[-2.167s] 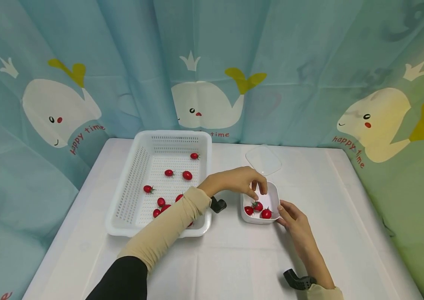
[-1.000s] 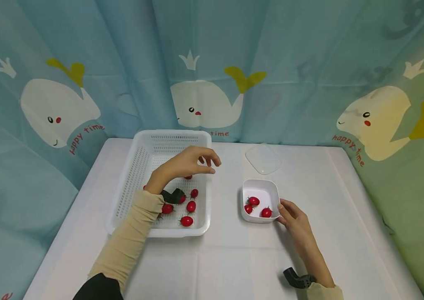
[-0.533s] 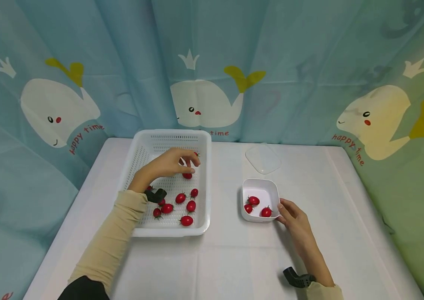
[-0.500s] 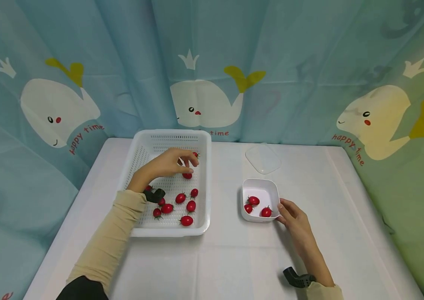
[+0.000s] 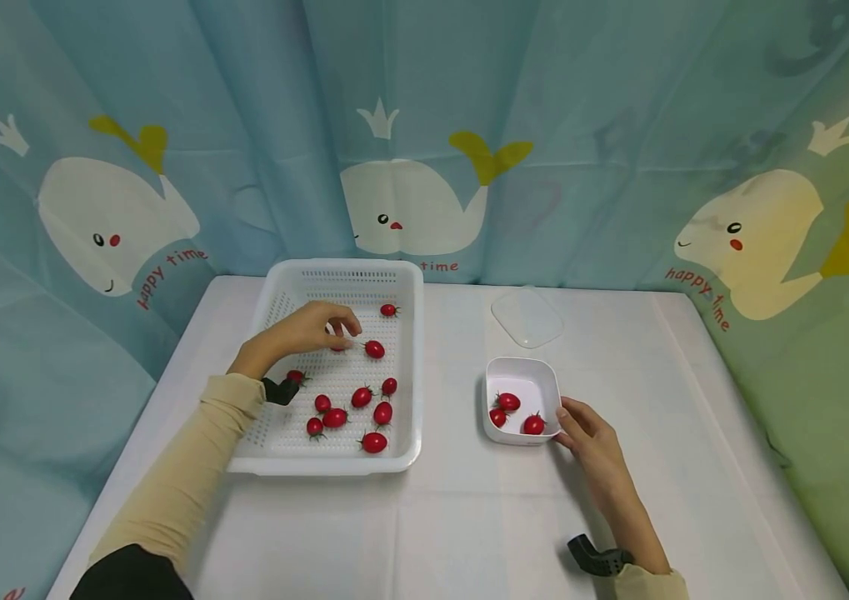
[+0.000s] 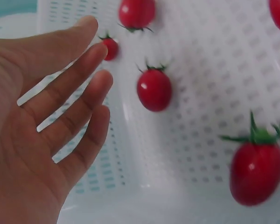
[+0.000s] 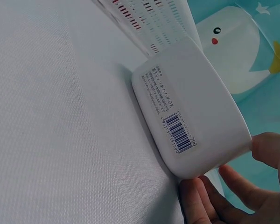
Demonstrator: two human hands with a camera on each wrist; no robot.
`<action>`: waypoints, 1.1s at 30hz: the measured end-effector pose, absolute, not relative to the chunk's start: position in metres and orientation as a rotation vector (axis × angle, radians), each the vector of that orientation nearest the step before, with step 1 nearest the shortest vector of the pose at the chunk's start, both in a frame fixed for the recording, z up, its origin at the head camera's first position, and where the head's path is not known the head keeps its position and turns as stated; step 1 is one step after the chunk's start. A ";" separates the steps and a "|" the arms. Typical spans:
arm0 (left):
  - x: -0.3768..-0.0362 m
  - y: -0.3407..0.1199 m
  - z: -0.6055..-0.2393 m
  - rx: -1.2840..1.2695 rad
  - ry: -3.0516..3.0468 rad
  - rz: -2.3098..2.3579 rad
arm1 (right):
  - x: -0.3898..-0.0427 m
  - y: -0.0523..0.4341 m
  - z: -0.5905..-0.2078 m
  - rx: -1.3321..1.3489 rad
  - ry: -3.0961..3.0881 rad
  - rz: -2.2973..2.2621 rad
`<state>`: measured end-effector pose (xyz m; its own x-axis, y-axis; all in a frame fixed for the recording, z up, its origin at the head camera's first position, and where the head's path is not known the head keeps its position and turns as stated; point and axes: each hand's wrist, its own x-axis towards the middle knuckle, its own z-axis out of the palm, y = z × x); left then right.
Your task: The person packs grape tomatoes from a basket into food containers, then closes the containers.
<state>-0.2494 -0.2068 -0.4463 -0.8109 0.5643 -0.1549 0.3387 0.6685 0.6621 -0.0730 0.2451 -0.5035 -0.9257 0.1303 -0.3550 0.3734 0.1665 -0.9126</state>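
Note:
In the head view my left hand (image 5: 302, 328) hovers over a white perforated basket (image 5: 415, 417) holding several cherry tomatoes. Its fingertips are right above one cherry tomato (image 5: 337, 348), mostly hidden by them, with another tomato (image 5: 374, 349) just to the right. The left wrist view shows the fingers (image 6: 67, 126) loosely extended, with nothing held. My right hand (image 5: 595, 446) grips the right side of a small white box (image 5: 521, 439), thumb near the rim and fingers lower down. Three cherry tomatoes, including one at the back (image 5: 508, 402), lie in that box.
A clear lid (image 5: 527, 317) lies flat on the white-covered table (image 5: 454, 533) behind the small box. A blue-green curtain (image 5: 589, 108) with whale prints hangs along the back and sides. Each wrist wears a black camera mount (image 5: 598, 557).
My left hand has let go of a tomato in the small box, left it, and swung left over the basket, drifting further left since. The right hand keeps its grip on the box.

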 end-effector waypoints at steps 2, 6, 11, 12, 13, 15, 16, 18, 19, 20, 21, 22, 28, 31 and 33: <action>-0.251 -0.210 -0.448 0.722 2.561 0.848 | -0.073 0.245 -0.503 0.495 2.242 -1.840; -0.255 -0.215 -0.451 0.741 2.574 0.771 | -0.073 0.246 -0.502 0.496 2.243 -1.824; -0.260 -0.221 -0.455 0.749 2.579 0.699 | -0.072 0.245 -0.501 0.488 2.246 -1.819; -0.261 -0.222 -0.457 0.758 2.580 0.683 | -0.072 0.245 -0.501 0.488 2.246 -1.822; -0.261 -0.223 -0.458 0.756 2.582 0.668 | -0.072 0.245 -0.501 0.488 2.246 -1.822; -0.262 -0.225 -0.460 0.746 2.587 0.644 | -0.072 0.245 -0.501 0.488 2.249 -1.824; -0.263 -0.226 -0.461 0.742 2.589 0.635 | -0.072 0.245 -0.501 0.488 2.249 -1.827; -0.263 -0.227 -0.462 0.735 2.591 0.619 | -0.072 0.245 -0.501 0.489 2.250 -1.828; -0.263 -0.227 -0.463 0.723 2.591 0.616 | -0.072 0.245 -0.501 0.488 2.250 -1.830; -0.263 -0.227 -0.463 0.720 2.591 0.616 | -0.072 0.245 -0.501 0.487 2.251 -1.832; -0.262 -0.227 -0.463 0.717 2.592 0.612 | -0.072 0.245 -0.501 0.487 2.250 -1.832; -0.262 -0.227 -0.463 0.716 2.593 0.608 | -0.072 0.245 -0.501 0.486 2.249 -1.833; -0.263 -0.226 -0.465 0.719 2.603 0.573 | -0.071 0.245 -0.502 0.479 2.252 -1.832; -0.262 -0.226 -0.465 0.722 2.605 0.563 | -0.072 0.246 -0.502 0.475 2.254 -1.834; -0.262 -0.226 -0.465 0.722 2.611 0.556 | -0.072 0.246 -0.502 0.476 2.254 -1.832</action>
